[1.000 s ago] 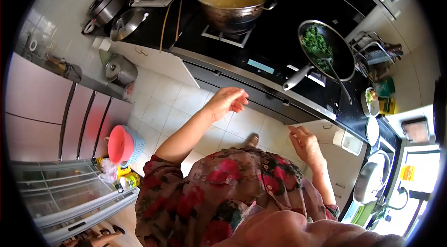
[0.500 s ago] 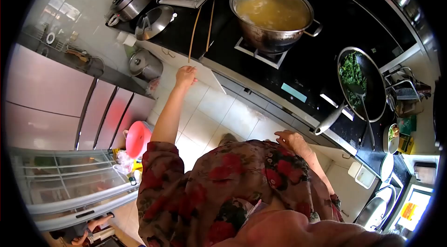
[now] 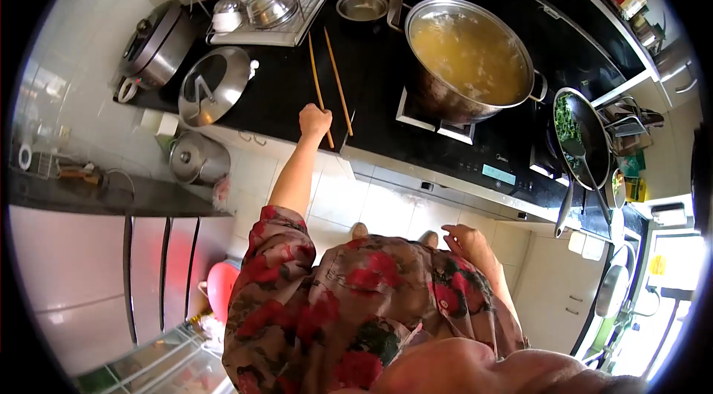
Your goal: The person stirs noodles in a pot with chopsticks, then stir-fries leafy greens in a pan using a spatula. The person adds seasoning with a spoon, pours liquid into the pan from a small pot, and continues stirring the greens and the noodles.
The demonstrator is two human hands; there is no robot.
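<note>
Two long wooden chopsticks lie on the black counter left of the stove. My left hand (image 3: 316, 121) is closed around the lower part of the left chopstick (image 3: 316, 76), whose near end sticks out below my fist. Just right of it is the other chopstick (image 3: 339, 82), not in my hand. My right hand (image 3: 469, 244) hangs low in front of my body, fingers loosely apart, holding nothing. Nearest the chopsticks on the right is a large steel pot (image 3: 445, 103) on a burner, filled with cloudy yellowish liquid.
A glass-topped lid (image 3: 215, 89), a pressure cooker (image 3: 157, 45) and a dish rack (image 3: 297, 34) stand at the left. A steel bowl (image 3: 362, 8) sits behind the chopsticks. At the right is a wok (image 3: 598, 141) with chopped greens and a spatula (image 3: 587, 164).
The view has shifted left and closer to the counter. My left hand has moved forward over the counter edge and now sits further up the chopstick. My right hand stays low.
</note>
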